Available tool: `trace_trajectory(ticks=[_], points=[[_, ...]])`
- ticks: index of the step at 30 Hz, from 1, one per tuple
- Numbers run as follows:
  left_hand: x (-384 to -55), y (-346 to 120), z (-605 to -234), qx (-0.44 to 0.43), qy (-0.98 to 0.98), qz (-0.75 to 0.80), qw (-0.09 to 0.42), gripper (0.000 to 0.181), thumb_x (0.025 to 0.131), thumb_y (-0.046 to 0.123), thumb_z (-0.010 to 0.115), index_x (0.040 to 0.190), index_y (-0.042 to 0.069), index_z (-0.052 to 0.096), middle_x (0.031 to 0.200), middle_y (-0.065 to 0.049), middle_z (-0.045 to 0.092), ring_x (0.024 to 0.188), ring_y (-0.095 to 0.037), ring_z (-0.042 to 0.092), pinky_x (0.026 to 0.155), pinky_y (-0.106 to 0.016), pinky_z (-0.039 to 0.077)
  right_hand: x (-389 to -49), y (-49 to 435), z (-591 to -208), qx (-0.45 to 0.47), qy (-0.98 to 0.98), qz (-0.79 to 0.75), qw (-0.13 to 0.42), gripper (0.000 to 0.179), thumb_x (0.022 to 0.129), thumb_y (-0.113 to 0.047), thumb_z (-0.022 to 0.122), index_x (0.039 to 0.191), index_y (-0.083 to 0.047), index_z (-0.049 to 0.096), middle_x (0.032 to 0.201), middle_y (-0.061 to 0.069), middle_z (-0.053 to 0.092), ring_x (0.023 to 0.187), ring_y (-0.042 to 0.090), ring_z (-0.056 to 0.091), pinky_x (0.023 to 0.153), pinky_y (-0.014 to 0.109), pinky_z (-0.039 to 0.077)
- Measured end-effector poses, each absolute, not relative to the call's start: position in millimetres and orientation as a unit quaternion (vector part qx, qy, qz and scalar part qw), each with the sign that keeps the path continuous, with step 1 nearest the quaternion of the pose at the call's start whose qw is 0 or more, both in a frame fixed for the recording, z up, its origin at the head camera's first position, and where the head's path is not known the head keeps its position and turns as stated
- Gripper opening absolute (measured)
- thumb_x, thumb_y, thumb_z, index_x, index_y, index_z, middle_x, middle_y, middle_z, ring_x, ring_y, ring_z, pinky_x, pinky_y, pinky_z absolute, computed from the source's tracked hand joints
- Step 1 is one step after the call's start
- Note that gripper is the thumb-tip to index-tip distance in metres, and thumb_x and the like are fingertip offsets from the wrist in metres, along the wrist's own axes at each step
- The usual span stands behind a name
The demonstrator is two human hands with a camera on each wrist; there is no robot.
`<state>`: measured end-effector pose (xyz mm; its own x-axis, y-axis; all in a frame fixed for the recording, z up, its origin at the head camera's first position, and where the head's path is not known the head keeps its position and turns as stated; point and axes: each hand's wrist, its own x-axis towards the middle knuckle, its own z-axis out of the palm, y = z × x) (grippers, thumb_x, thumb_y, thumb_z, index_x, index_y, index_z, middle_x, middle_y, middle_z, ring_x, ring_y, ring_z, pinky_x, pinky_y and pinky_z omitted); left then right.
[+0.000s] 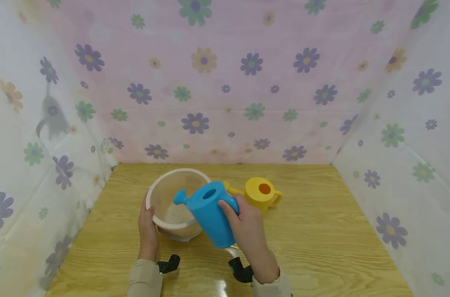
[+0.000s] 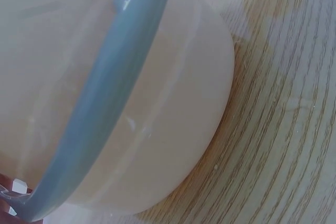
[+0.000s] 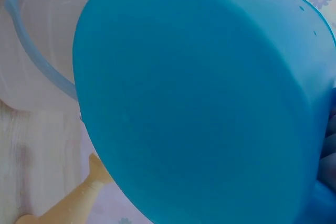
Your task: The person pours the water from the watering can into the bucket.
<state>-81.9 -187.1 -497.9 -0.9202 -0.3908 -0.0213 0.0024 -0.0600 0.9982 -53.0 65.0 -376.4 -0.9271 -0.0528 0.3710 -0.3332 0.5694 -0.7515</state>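
A blue watering can [image 1: 212, 214] is held up by its handle in my right hand [image 1: 249, 225]. The can leans left, its spout head over the mouth of a pale, translucent bucket [image 1: 178, 226]. My left hand [image 1: 148, 231] holds the bucket's left side, thumb at the rim. In the left wrist view, the bucket's grey-blue handle [image 2: 105, 93] hangs down along its wall. The can's flat bottom [image 3: 194, 103] fills most of the right wrist view, with fingers [image 3: 328, 161] at the right edge. Behind my right hand stands a yellow watering can [image 1: 260, 192].
The wooden table [image 1: 321, 239] has wet patches near its front. A flower-print cloth [image 1: 225, 95] rises behind and on both sides. Black wrist mounts [image 1: 168, 264] show on both wrists. The yellow can's spout points toward the bucket.
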Motion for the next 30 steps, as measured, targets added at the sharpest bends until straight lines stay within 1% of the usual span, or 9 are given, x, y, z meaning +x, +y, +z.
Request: trace_trajectory(ticks=[3,5,11,16,20,22,26,30], points=[[-81.6,-187.1,-497.2,0.148,-0.672,-0.713,0.136,0.045,0.093,0.027,0.03,0.135,0.042,0.031,0.14,0.018,0.027,0.13,-0.009,0.021,0.105,-0.041,0.015,-52.3,65.4,-375.5,0.108,-0.877,0.446,0.143,0.03,0.086,-0.04,0.052,0.085,-0.011,0.055,0.064,-0.004,0.053,0.056,0.007,0.054,0.054,0.023,0.048],[-81.1,-187.1,-496.9,0.148,-0.673,-0.712,0.137,0.045,0.093,0.027,0.03,0.135,0.042,0.031,0.14,0.018,0.027,0.13,-0.009,0.022,0.105,-0.041,0.015,-52.0,65.5,-375.7,0.109,-0.879,0.443,0.143,0.03,0.086,-0.041,0.052,0.086,-0.01,0.055,0.065,-0.004,0.054,0.057,0.007,0.055,0.054,0.024,0.049],[-81.9,-187.7,-497.3,0.14,-0.674,-0.709,0.152,0.045,0.093,0.027,0.031,0.136,0.038,0.032,0.139,0.017,0.029,0.129,-0.008,0.023,0.105,-0.042,0.015,-53.2,64.6,-376.8,0.117,-0.872,0.445,0.164,0.027,0.086,-0.037,0.054,0.083,-0.01,0.054,0.06,-0.005,0.049,0.053,0.006,0.052,0.052,0.021,0.047],[-84.2,-187.6,-497.8,0.134,-0.674,-0.71,0.154,0.045,0.093,0.025,0.03,0.136,0.039,0.032,0.14,0.016,0.029,0.129,-0.008,0.023,0.105,-0.041,0.015,-55.7,64.1,-374.2,0.124,-0.871,0.439,0.182,0.025,0.086,-0.034,0.056,0.083,-0.009,0.054,0.06,-0.005,0.049,0.052,0.006,0.052,0.052,0.021,0.047],[-84.9,-187.8,-497.9,0.135,-0.674,-0.709,0.157,0.045,0.093,0.026,0.03,0.137,0.037,0.031,0.14,0.017,0.029,0.129,-0.008,0.023,0.105,-0.041,0.015,-56.3,64.8,-371.6,0.129,-0.875,0.427,0.186,0.025,0.085,-0.034,0.057,0.084,-0.01,0.054,0.06,-0.005,0.049,0.052,0.007,0.053,0.051,0.021,0.047],[-84.7,-188.1,-498.1,0.135,-0.677,-0.707,0.155,0.045,0.093,0.026,0.03,0.136,0.038,0.031,0.139,0.017,0.028,0.129,-0.008,0.023,0.105,-0.04,0.016,-56.0,65.9,-371.8,0.127,-0.877,0.424,0.187,0.024,0.085,-0.034,0.057,0.084,-0.01,0.054,0.059,-0.005,0.048,0.052,0.007,0.053,0.051,0.021,0.047],[-84.4,-188.4,-498.2,0.13,-0.678,-0.708,0.149,0.044,0.093,0.027,0.03,0.135,0.042,0.031,0.14,0.018,0.028,0.129,-0.007,0.023,0.105,-0.04,0.016,-53.9,67.3,-373.8,0.115,-0.878,0.425,0.187,0.025,0.085,-0.035,0.056,0.086,-0.011,0.054,0.061,-0.005,0.052,0.054,0.007,0.055,0.053,0.024,0.049],[-83.7,-187.9,-498.7,0.13,-0.674,-0.712,0.148,0.043,0.094,0.029,0.029,0.135,0.041,0.03,0.14,0.018,0.028,0.128,-0.007,0.023,0.105,-0.04,0.017,-49.2,66.6,-375.7,0.105,-0.878,0.429,0.184,0.026,0.086,-0.036,0.055,0.087,-0.01,0.055,0.065,-0.003,0.055,0.057,0.008,0.057,0.055,0.027,0.05]])
